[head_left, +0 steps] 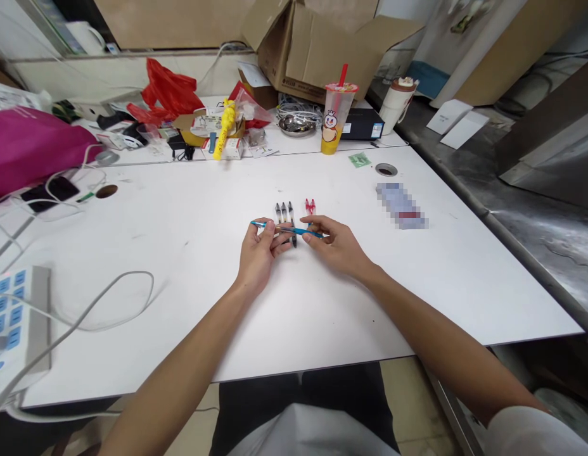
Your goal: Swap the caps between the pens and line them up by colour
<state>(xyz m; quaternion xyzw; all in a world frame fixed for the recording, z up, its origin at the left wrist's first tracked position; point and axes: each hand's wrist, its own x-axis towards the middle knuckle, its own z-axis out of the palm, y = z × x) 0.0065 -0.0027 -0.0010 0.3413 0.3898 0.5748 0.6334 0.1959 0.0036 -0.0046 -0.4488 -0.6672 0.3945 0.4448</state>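
Note:
My left hand (260, 254) and my right hand (334, 246) both pinch a slim blue pen (288, 229), which lies nearly level across the gap between them. Its tip sticks out to the left of my left hand. Just behind the pen stand the upper ends of three black-capped pens (284, 213), side by side on the white table (180, 253). A pair of red-clipped pens (310, 206) lies to their right, close to my right hand. My fingers and the blue pen hide the lower parts of the black pens.
A bubble tea cup (336, 120), a steel bowl of cables (296, 120) and a yellow toy (225, 130) stand along the table's back. Cardboard boxes and a red bag lie behind them. A blue-keyed device (13, 316) sits at the left, with a grey cable beside it.

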